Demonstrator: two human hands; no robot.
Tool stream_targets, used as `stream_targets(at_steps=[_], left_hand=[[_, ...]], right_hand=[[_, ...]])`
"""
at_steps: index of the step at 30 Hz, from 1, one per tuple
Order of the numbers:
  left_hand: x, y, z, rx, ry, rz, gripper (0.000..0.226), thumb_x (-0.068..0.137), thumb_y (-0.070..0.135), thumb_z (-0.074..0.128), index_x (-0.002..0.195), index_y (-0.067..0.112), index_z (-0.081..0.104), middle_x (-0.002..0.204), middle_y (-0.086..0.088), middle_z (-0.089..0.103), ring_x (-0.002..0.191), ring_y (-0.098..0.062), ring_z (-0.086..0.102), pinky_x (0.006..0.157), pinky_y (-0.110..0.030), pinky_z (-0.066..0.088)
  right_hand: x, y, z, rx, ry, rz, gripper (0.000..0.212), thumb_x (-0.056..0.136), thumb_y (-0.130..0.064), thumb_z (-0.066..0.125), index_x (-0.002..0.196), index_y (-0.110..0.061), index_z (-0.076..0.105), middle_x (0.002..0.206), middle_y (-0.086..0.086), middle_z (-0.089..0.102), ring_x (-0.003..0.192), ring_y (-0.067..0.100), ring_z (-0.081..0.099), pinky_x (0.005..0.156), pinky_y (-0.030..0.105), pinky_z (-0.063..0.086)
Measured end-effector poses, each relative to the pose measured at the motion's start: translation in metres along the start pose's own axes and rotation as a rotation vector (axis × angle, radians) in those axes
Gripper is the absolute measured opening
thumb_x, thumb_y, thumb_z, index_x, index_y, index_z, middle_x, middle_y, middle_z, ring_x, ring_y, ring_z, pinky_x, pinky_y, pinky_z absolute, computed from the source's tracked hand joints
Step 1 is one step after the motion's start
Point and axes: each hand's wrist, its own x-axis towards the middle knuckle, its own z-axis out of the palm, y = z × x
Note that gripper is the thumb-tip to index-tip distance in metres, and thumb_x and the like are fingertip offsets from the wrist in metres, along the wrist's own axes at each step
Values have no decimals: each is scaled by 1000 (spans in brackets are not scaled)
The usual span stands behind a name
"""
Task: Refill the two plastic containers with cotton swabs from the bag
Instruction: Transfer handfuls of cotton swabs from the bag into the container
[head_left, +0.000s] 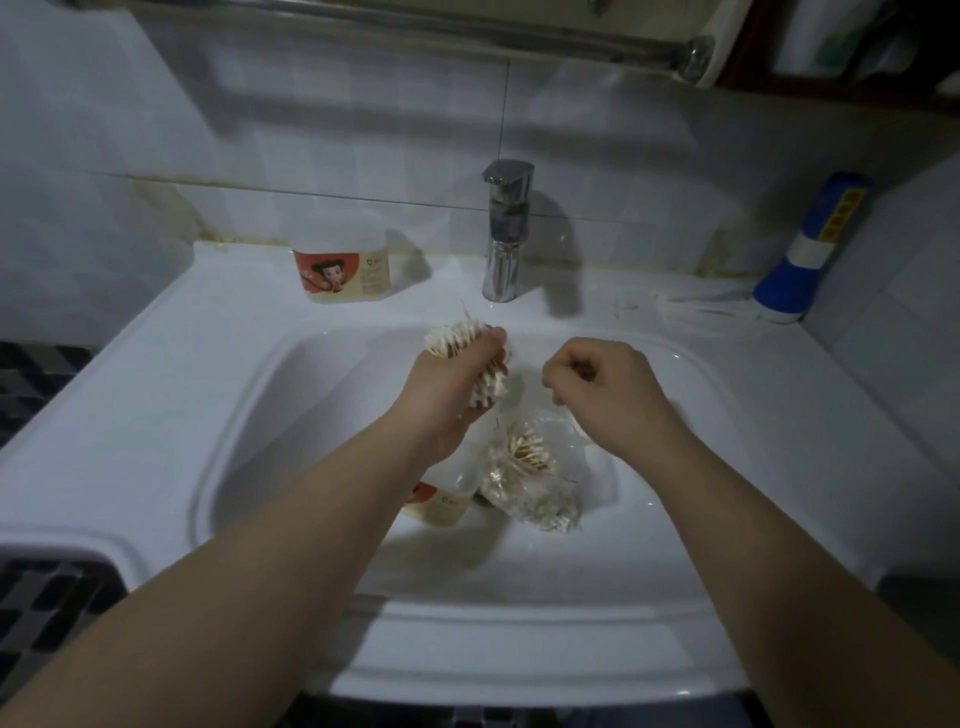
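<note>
Here, container label shows cartoon face

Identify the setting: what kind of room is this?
Probably a household bathroom: a white ceramic washbasin, a chrome faucet behind the bowl, white wall tiles and a metal towel bar above.

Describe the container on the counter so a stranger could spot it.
Find the chrome faucet behind the basin. Left of it stands a plastic container with a red cartoon label. Its twin lies in that basin; this one stands on the ledge.
</note>
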Motion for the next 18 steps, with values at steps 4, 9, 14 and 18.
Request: stream_targets(at_steps=[4,9,14,18], left_hand=[[-8,-4,9,93,-169,55,14,92,18,74,101,12,65,84,-10,61,79,-22,60,71,-32,45],[-9,-3,8,99,-128,7,7,94,9,66,98,6,71,93,-20,64,90,-31,59,82,-43,44],[-10,-2,5,63,-317,-96,9,96,7,63,100,11,70,92,-9,71,80,-16,68,65,-31,49],[-14,-5,9,74,-395,-78,19,95,2,61,90,12,76,88,-13,73,81,-21,72,68,-33,57]], right_hand=[[-3,3,8,-68,-82,-64,21,92,-26,66,73,-19,71,67,4,68,64,18,62,60,28,47],[-2,6,8,-130,-99,-145,20,79,-40,82,77,-27,67,75,-9,66,69,3,60,62,14,44],[-1,8,1,-251,-180,-283,108,63,-62,87,153,-38,32,155,-17,28,141,5,35,105,24,40],[0,8,6,-324,-305,-313,125,67,-55,89,163,-27,15,166,-11,21,148,-3,13,114,13,17]])
